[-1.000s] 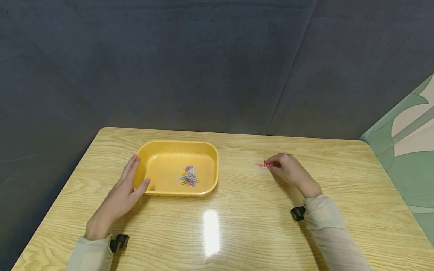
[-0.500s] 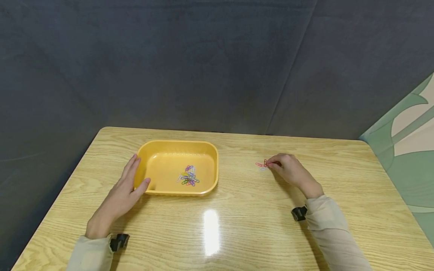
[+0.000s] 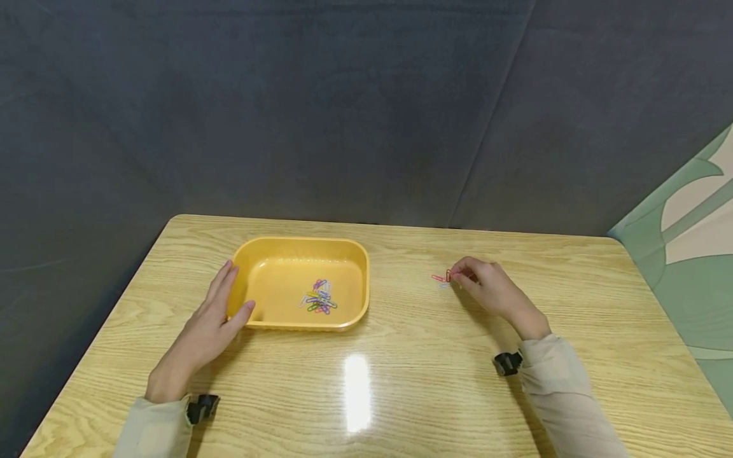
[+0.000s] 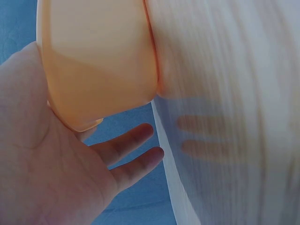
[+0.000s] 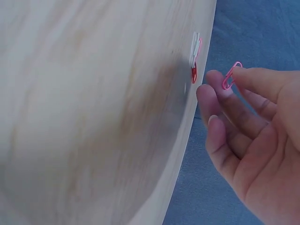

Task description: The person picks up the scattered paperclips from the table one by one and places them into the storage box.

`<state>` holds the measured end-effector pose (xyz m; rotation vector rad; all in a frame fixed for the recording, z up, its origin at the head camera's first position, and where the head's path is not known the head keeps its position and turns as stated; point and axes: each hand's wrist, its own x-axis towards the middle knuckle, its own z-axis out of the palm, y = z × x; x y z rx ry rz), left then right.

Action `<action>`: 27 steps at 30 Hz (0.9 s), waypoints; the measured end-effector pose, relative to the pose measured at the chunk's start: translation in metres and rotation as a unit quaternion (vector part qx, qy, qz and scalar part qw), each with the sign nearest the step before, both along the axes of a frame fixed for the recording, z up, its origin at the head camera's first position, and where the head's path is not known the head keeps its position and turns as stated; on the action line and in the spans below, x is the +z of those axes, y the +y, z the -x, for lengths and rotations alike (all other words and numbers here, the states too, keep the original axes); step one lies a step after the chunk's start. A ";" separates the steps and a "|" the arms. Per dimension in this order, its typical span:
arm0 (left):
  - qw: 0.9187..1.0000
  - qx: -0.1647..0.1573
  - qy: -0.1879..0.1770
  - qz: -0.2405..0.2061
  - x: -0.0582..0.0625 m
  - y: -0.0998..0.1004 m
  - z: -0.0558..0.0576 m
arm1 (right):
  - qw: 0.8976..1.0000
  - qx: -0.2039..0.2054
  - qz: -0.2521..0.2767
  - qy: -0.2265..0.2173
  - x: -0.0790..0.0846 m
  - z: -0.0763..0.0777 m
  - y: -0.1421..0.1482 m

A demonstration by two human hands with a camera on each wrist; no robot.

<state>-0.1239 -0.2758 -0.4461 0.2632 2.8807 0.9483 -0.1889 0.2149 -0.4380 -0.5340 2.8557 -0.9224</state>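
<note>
In the head view my right hand [image 3: 487, 289] is at the right of the table, thumb and index fingertip pinching a pink paper clip [image 5: 232, 76]. The right wrist view shows this clip raised off the wood, the other fingers bent loosely. Just left of the fingertips lie a red paper clip [image 3: 448, 275], a pink-red paper clip [image 3: 438, 278] and a pale paper clip [image 3: 444, 285]. My left hand [image 3: 200, 331] rests at the left end of a yellow tray [image 3: 368, 286], thumb over the near rim and straight fingers along the outer side.
A small heap of coloured paper clips [image 3: 321, 298] lies inside the tray, right of its middle. The wood-grain table [image 3: 424, 394] ends at a dark curtain [image 3: 343, 127] along its far side. Light glares off the table in front of the tray.
The right hand has drawn back slightly to the right with the pink paper clip, away from the red one left on the table. The left hand and tray stay about where they were.
</note>
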 end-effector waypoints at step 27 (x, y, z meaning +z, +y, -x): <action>1.000 0.001 -0.003 0.004 0.000 0.000 0.000 | 0.999 -0.020 0.032 0.022 0.006 -0.011 -0.008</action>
